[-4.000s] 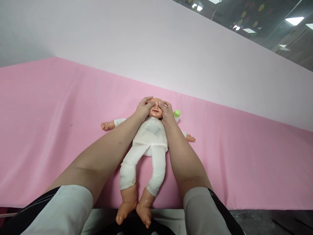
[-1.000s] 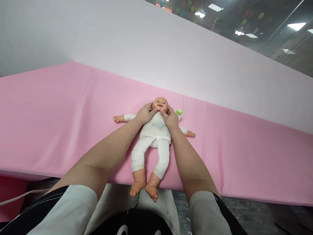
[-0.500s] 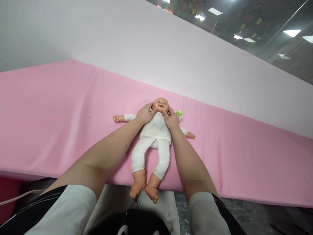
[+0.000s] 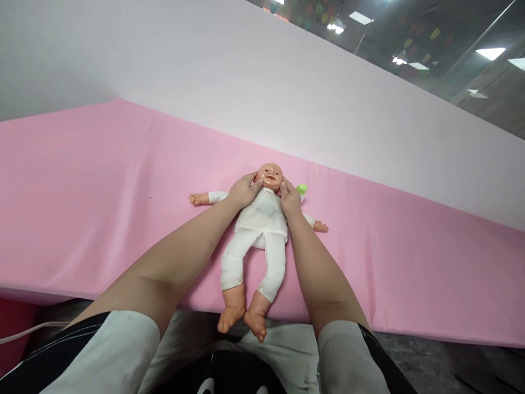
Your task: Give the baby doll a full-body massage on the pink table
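Hands both working the doll [image 4: 257, 230], lying face-up on pink table [image 4: 102, 208], feet hanging over near edge. Left hand [image 4: 245, 190] is cupping its left cheek, fingers loosely curled, not gripping; right hand [image 4: 290, 199] is doing same on other cheek w/ thumb up. Keeping pressure light & even both sides so head isn't twisting. Green bottle [image 4: 302, 189] sitting just behind right hand.

Baby doll [image 4: 262, 219] on its back — face up between the fingertips.
It wore a white top and trousers, arms spread wide, bare feet past the pink edge; the left hand's [image 4: 243, 191] fingers touched one cheek, the right hand's [image 4: 290, 200] fingers the other.
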A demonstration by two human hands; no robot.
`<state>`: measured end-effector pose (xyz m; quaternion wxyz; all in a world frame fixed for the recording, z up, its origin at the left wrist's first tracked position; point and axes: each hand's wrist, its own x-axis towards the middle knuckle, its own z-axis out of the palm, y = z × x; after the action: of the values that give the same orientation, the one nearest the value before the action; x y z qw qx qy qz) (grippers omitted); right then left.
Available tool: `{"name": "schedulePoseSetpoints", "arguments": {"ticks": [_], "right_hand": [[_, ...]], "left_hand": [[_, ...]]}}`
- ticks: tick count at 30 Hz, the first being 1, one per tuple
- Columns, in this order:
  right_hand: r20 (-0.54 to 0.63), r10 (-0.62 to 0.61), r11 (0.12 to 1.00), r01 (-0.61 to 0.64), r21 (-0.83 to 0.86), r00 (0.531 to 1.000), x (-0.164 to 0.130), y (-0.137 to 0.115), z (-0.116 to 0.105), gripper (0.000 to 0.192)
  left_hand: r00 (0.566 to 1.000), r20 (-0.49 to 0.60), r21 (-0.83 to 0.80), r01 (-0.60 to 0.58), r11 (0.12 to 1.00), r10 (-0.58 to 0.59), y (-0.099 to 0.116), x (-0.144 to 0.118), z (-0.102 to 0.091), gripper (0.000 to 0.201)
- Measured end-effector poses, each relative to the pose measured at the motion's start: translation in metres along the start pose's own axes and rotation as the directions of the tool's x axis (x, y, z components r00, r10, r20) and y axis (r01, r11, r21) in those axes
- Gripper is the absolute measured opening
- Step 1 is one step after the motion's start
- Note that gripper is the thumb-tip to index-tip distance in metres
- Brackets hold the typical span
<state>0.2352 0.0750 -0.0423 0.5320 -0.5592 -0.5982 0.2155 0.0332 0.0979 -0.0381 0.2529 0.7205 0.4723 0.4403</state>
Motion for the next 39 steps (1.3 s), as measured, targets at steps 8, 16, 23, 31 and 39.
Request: {"name": "schedulePoseSetpoints", "arguments": {"ticks": [8,16,23,31,39], "right_hand": [[-0.015,0.054,0.988,-0.055,-0.146,0.998,-0.008,-0.02,0.002,0.088],[-0.018,-0.053,0.966,0.046,-0.256,0.998,-0.008,-0.016,0.001,0.065],[0.019,-0.042,0.978,0.045,-0.203,0.999,-0.005,-0.008,-0.001,0.055],[-0.025,-0.068,0.989,0.064,-0.133,0.997,-0.003,-0.003,0.001,0.054],[-0.011,-0.009,0.971,0.006,-0.241,1.0,-0.01,-0.02,0.002,0.081]], "left_hand": [[0.998,0.004,0.039,0.065,0.997,-0.065,0.006,-0.001,-0.001,0.075],[0.996,-0.004,0.14,0.091,0.986,-0.091,0.01,-0.004,-0.002,0.067],[0.992,-0.013,0.078,0.124,0.989,-0.123,-0.001,0.001,-0.002,0.063],[0.996,0.011,-0.013,0.092,0.996,-0.092,-0.005,0.003,-0.002,0.058],[0.996,0.005,0.074,0.093,0.993,-0.093,0.007,-0.003,-0.003,0.074]]}}
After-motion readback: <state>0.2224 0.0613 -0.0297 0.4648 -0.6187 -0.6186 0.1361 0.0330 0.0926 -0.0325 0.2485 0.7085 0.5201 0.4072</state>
